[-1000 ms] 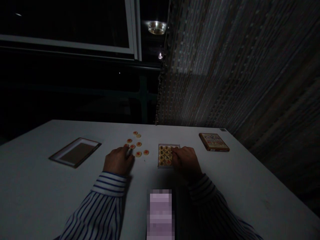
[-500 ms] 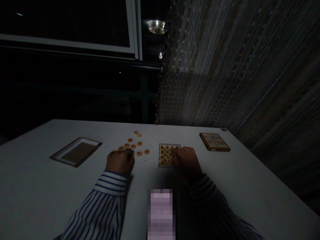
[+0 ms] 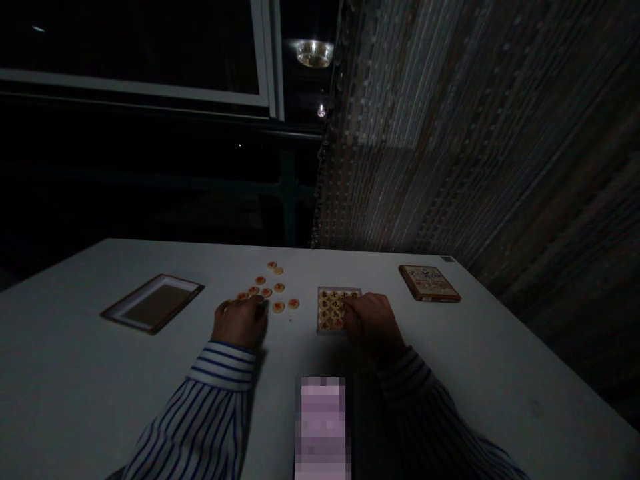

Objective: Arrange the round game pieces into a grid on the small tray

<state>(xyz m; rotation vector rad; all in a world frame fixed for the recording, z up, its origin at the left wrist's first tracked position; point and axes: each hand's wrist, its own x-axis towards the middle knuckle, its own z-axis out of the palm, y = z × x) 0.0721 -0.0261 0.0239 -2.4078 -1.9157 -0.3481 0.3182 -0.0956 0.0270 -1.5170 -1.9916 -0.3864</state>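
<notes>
Several round Chinese chess pieces (image 3: 279, 307) with red characters lie loose on the white table. My left hand (image 3: 239, 323) is closed at their near edge, its fingers curled down among them. What its fingertips hold, if anything, is hidden. To the right, a shallow square box (image 3: 319, 312) holds rows of Chinese chess pieces (image 3: 336, 305), mostly with black characters, one red in the near row. My right hand (image 3: 374, 325) is closed over the box's right side, fingers bent down at the pieces. It covers part of the rows, and whatever is in its fingertips cannot be seen.
An open, shallow tray-like lid (image 3: 161, 303) lies at the left of the table (image 3: 475, 373). At the right rests a flat printed box (image 3: 430, 283). A pixelated upright patch (image 3: 323, 427) shows at the near edge. A bead curtain (image 3: 425, 133) hangs beyond the table's right side.
Both hands stay almost in place; my left hand has shifted only very slightly. The loose pieces and the box look unmoved.
</notes>
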